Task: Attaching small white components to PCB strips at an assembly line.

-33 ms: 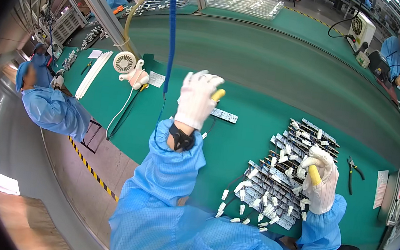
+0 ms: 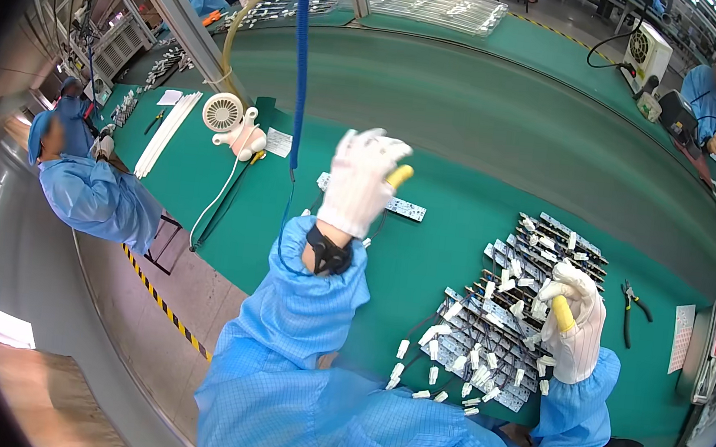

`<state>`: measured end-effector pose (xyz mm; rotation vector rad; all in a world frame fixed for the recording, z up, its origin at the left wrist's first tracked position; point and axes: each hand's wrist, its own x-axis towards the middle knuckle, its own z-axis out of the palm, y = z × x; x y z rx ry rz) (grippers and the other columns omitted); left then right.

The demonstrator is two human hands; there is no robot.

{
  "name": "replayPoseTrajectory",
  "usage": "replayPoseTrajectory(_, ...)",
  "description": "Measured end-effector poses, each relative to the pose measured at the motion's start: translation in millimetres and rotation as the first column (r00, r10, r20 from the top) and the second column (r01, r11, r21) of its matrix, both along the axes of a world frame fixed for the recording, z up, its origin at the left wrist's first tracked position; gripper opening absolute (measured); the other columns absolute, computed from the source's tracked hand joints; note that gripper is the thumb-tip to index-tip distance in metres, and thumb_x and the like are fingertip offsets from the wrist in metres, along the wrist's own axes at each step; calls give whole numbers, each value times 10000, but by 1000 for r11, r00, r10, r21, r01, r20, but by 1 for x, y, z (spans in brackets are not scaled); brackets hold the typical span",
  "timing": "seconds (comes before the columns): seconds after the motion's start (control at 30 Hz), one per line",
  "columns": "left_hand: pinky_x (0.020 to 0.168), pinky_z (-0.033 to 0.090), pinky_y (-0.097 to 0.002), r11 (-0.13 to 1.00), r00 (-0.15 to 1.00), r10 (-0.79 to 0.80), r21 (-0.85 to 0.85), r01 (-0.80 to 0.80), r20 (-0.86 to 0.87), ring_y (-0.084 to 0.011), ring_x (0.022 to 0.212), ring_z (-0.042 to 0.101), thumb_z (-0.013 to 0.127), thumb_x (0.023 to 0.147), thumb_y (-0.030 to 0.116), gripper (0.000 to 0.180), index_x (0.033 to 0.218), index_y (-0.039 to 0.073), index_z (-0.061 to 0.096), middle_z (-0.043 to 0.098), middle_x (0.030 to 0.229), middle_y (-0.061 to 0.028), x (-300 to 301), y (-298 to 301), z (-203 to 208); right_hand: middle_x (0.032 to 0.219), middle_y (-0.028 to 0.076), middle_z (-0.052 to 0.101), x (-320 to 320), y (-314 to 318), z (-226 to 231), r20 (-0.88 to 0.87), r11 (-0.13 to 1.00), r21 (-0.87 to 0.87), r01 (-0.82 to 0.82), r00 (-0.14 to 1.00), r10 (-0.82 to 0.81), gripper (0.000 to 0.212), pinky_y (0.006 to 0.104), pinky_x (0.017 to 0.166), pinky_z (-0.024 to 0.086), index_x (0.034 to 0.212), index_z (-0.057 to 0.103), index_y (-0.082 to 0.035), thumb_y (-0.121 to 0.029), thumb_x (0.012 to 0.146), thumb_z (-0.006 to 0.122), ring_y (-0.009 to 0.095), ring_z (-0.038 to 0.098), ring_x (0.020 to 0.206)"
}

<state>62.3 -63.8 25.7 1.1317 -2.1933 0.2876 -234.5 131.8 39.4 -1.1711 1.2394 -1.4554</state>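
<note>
White-gloved left hand (image 2: 361,180) is raised, fingers loose; right hand (image 2: 573,320) rests curled on stacked circuit boards (image 2: 505,322). Risk: a nudge scatters them.

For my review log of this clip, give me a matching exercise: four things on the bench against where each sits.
Things:
1. small white desk fan
2. black-handled pliers
3. left hand in a white glove
4. heap of dark circuit strips with white connectors

Places:
A. on the green mat at the far right
B. raised above the mat, beside the blue coiled cord
C. under the right hand in a white glove
D. at the mat's far left end

Pairs: 1-D, 2-A, 3-B, 4-C
</note>
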Motion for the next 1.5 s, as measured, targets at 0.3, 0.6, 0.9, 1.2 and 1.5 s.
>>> replayPoseTrajectory(0.3, 1000, 435, -450, 874, 875, -461, 92, 476, -147, -269, 1083, 606, 744, 759, 167, 271, 1017, 117, 677, 677, 1046, -55, -57, 45, 6, 794, 64, 647, 1, 1, 4, -68, 997, 65, 35, 997, -31, 369, 162, 373, 279, 1194, 544, 5, -202, 905, 645, 25, 399, 404)
replayPoseTrajectory(0.6, 931, 472, -402, 763, 758, -619, 74, 643, -203, -266, 958, 622, 690, 778, 138, 195, 962, 83, 652, 660, 950, -76, -76, 58, -7, 774, 38, 641, 3, 0, 10, -143, 992, 121, 45, 989, -27, 392, 174, 362, 271, 1151, 573, -24, -310, 893, 650, 27, 408, 409)
replayPoseTrajectory(0.9, 952, 453, -402, 686, 712, -678, 188, 703, -183, -242, 1004, 611, 659, 826, 187, 191, 994, 97, 660, 654, 1027, -55, -98, 83, -23, 766, 50, 633, 4, 3, 10, -67, 989, 142, 39, 997, -30, 400, 170, 352, 255, 1153, 578, -12, -307, 894, 649, 20, 396, 403)
replayPoseTrajectory(1.2, 959, 442, -388, 675, 715, -659, 236, 699, -235, -244, 1000, 608, 660, 835, 171, 217, 1038, 96, 652, 652, 1042, -59, -98, 81, -28, 754, -3, 587, -22, -12, 27, -5, 991, 24, 133, 991, -133, 443, 164, 356, 230, 1198, 560, -8, -377, 956, 531, -2, 341, 400)
replayPoseTrajectory(1.5, 938, 453, -378, 669, 708, -670, 233, 706, -222, -247, 978, 614, 679, 824, 168, 247, 1052, 80, 646, 655, 1028, -64, -101, 80, -25, 766, -53, 503, -54, -17, 6, -73, 982, -187, -13, 997, -1, 721, 142, 456, 261, 1273, 474, 25, -598, 913, 509, -25, 315, 449)
